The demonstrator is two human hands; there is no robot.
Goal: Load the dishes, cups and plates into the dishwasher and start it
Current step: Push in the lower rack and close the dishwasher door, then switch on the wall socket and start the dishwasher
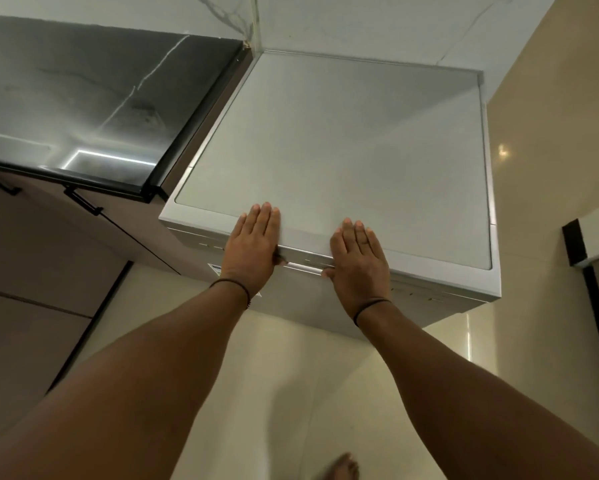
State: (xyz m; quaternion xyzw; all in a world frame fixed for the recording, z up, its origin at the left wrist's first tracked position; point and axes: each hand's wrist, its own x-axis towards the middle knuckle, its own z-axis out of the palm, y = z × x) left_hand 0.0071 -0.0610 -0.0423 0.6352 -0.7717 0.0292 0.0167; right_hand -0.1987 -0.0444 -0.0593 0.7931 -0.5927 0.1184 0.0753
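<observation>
**Both hands flat on the dishwasher's front edge**

The white dishwasher (343, 150) stands just right of the dark table (83, 98). The left hand (253, 244) and right hand (358, 261) lie side by side on its top front edge, fingers straight and together, thumbs hooked under the lip. A bare foot (341, 467) shows below on the floor (291, 393).

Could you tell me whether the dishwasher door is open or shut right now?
Shut. The dishwasher door sits flush under the top edge, with both hands, left hand and right hand, flat on that front edge.
</observation>
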